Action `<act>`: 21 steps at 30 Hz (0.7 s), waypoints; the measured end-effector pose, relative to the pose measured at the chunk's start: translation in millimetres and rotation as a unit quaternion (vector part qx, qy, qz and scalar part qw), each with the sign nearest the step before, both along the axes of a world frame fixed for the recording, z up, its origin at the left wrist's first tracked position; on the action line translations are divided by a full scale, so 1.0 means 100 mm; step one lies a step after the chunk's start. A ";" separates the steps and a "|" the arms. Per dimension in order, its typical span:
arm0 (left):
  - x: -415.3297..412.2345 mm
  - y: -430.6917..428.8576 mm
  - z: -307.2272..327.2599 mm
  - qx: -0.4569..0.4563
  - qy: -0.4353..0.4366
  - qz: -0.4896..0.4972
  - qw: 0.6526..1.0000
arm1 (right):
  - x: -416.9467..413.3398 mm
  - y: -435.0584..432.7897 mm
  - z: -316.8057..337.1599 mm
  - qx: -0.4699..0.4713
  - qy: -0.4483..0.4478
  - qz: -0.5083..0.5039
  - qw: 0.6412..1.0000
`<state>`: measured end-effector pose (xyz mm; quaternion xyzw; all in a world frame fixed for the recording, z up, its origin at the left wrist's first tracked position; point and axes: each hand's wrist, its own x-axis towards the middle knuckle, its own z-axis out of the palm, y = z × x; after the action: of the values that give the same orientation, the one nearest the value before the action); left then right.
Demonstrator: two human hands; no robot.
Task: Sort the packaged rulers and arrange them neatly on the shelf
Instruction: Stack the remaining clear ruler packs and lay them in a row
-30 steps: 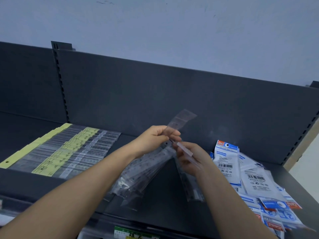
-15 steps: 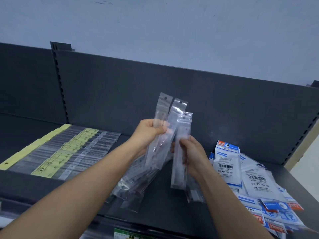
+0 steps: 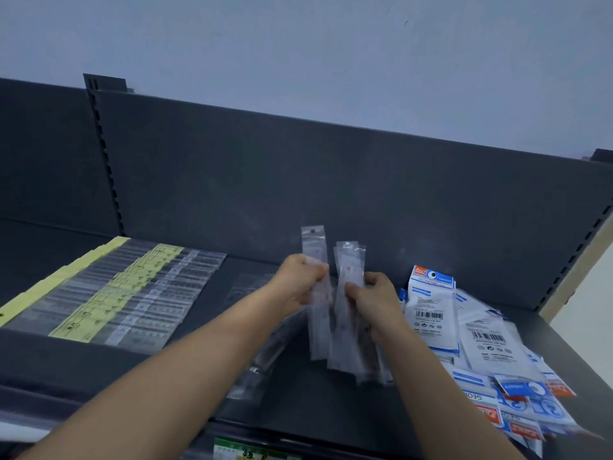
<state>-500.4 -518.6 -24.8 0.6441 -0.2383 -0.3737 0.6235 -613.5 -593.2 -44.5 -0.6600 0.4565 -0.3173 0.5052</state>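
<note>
A pale wall (image 3: 298, 54) is rising behind the unit, and the dark grey back panel (image 3: 298, 180) is standing below it. The shelf (image 3: 315, 403) is running the full width of the view. On its left part, a flat row of packaged rulers (image 3: 109, 300) is lying side by side, overlapping, with yellow header cards showing in two diagonal bands. On the right part, a loose pile of blue-and-white geometry packs (image 3: 481, 343) is lying unevenly, with the rearmost pack leaning upright against the back panel. Between these two groups, several loose clear sleeves (image 3: 262, 363) are lying on the shelf under the left forearm. Above the middle of the shelf, the left hand (image 3: 300, 282) is pinching a single packaged ruler (image 3: 313, 247) between thumb and curled fingers, and this ruler is standing nearly upright with its hang-hole end on top. Just beside it, the right hand (image 3: 374, 298) is gripping a bundle of packaged rulers (image 3: 348, 260), fingers curled round the bundle, which is also standing upright and fanning out slightly at the bottom. A green price label (image 3: 245, 453) is showing on the front edge of the shelf.
</note>
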 end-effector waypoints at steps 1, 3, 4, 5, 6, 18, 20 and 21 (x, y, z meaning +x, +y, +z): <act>-0.03 -0.03 -0.02 0.023 -0.013 -0.015 1.000 | -0.02 -0.01 -0.03 -0.015 0.028 -0.003 1.000; -0.07 -0.08 -0.07 0.051 -0.038 -0.041 0.997 | -0.06 -0.04 -0.09 -0.046 0.087 -0.008 0.995; -0.09 -0.10 -0.10 0.056 -0.055 -0.052 0.996 | -0.08 -0.06 -0.12 -0.058 0.111 -0.008 0.992; -0.10 -0.11 -0.13 0.062 -0.083 -0.061 0.993 | -0.10 -0.07 -0.14 -0.068 0.133 -0.003 0.989; -0.10 -0.12 -0.17 0.071 -0.129 -0.066 0.987 | -0.11 -0.08 -0.17 -0.077 0.155 0.004 0.985; 0.28 0.18 -0.16 0.381 -0.500 -0.178 0.757 | -0.01 0.08 -0.18 -0.273 0.300 0.151 0.901; 0.34 0.21 -0.19 0.386 -0.505 -0.163 0.755 | 0.02 0.13 -0.21 -0.263 0.365 0.207 0.869; 0.36 0.22 -0.19 0.376 -0.510 -0.143 0.760 | 0.03 0.14 -0.21 -0.261 0.387 0.220 0.857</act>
<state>-464.7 -496.5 -44.2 0.8809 -0.4503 -0.1343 0.0569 -610.8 -579.4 -65.8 -0.9203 0.3588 -0.0246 0.1539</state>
